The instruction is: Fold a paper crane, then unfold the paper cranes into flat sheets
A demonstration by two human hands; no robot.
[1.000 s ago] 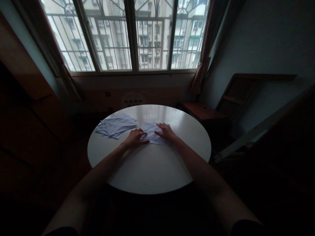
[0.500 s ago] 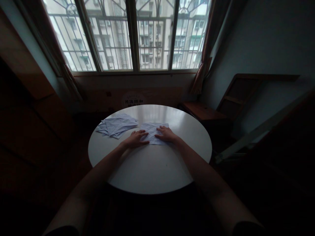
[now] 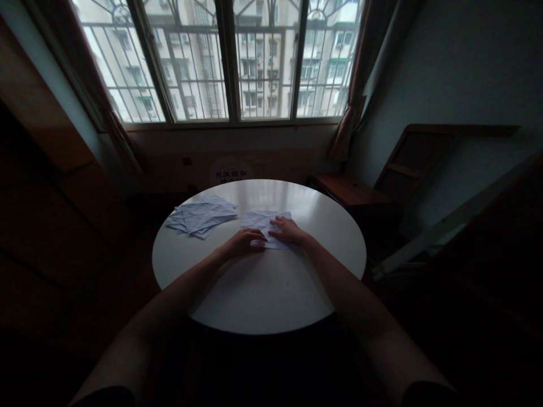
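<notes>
A white sheet of paper (image 3: 263, 219) lies on the round white table (image 3: 258, 282), a little beyond its middle. My left hand (image 3: 244, 243) rests on the sheet's near left part, fingers curled and pinching its near edge. My right hand (image 3: 287, 230) lies flat on the sheet's right part with fingers stretched out, pressing it down. A loose pile of similar white sheets (image 3: 201, 216) sits to the left, apart from both hands.
A barred window (image 3: 229, 62) fills the far wall, with curtains at both sides. A low wooden bench (image 3: 345, 192) and a leaning wooden frame (image 3: 419, 164) stand to the right of the table. Dark furniture lines the left side.
My left hand has slid to the right across the sheet and curled onto its near edge. My right hand has stayed nearly in place on the sheet.
</notes>
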